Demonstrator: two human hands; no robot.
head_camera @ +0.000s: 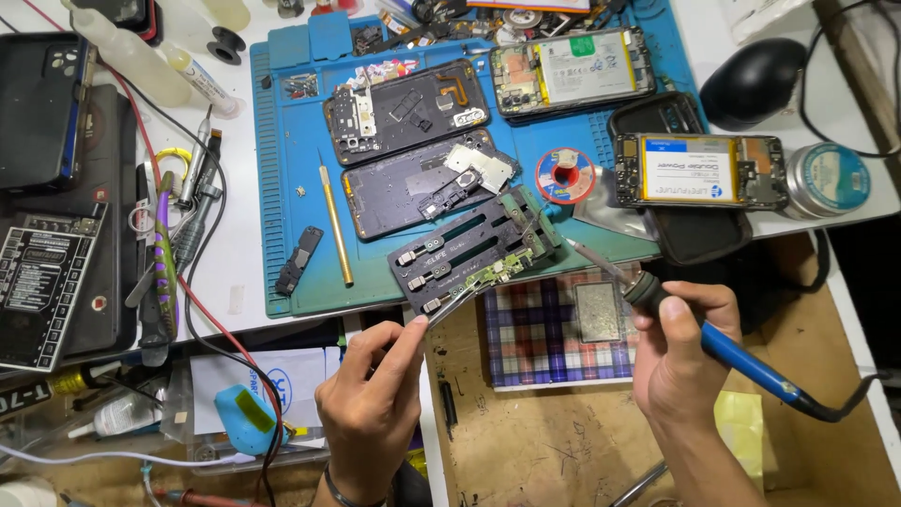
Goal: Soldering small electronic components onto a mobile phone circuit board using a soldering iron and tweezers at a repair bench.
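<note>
My left hand (371,394) pinches thin metal tweezers (460,300) whose tips reach a small green circuit board (493,272) clamped in a black board holder (469,249). My right hand (680,352) grips a blue-handled soldering iron (723,347); its tip (572,246) hovers just right of the holder, apart from the board. The iron's cable runs off to the right. The holder lies at the front edge of a blue work mat (282,188).
Several opened phones lie on the mat, two with batteries showing (690,169). A solder spool (565,175), a brass rod (335,225), a plaid cloth with a grey pad (549,333), a round tin (828,178), bottles and red wires at the left.
</note>
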